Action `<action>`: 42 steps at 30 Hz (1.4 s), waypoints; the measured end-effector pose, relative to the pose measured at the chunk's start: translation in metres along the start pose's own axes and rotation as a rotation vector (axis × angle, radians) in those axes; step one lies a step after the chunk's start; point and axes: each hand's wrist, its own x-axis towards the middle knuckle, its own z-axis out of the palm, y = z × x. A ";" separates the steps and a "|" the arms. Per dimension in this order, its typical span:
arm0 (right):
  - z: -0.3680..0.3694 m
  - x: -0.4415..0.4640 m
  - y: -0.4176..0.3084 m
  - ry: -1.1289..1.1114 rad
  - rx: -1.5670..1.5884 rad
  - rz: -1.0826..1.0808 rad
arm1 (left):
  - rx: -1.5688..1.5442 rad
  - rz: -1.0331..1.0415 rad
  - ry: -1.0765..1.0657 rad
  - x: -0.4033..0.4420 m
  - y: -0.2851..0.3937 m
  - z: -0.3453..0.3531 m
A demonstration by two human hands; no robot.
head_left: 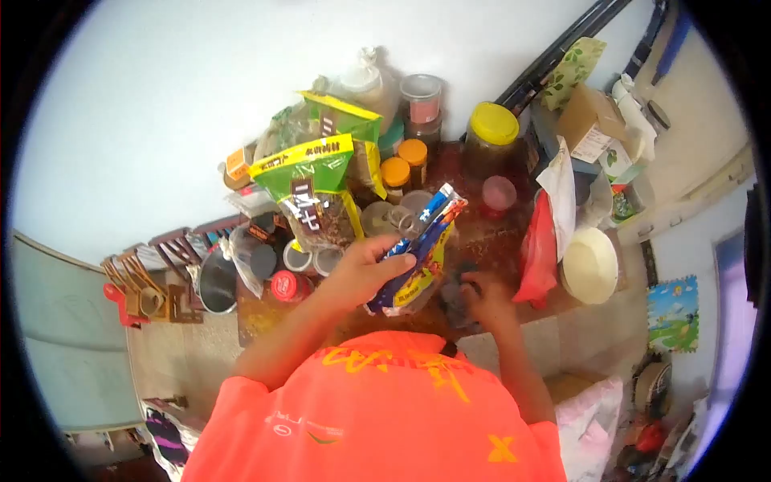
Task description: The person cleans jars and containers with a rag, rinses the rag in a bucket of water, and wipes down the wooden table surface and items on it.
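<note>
My left hand (371, 275) is closed around a shiny blue and yellow packet (424, 269), raised above the front part of the dark red table (482, 233). A slim blue and white packet (434, 207) is gripped together with it, lying along its upper side. My right hand (487, 300) is at the front of the table, with its fingers closed on a dark grey cloth (455, 302). Just left of my left hand is a jar with a red lid (291, 286). Large green and yellow bags (309, 197) stand behind that hand.
Orange-lidded jars (396, 173) and a big yellow-lidded jar (493, 128) stand toward the wall. A pink-lidded container (499, 195) is mid-table. On the right are a red plastic bag (536, 257), a cream bowl (589, 265) and a cardboard box (590, 124). A dark pot (217, 281) is at left.
</note>
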 end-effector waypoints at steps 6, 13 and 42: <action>-0.087 0.025 -0.103 0.319 0.106 -0.493 | 0.260 0.044 -0.093 0.006 -0.012 -0.001; -0.099 0.075 -0.119 -0.498 0.115 -0.517 | 0.452 0.026 -0.341 0.002 0.008 -0.004; -0.080 0.094 -0.090 -0.837 0.701 0.067 | 0.444 0.120 -0.387 0.009 -0.009 -0.006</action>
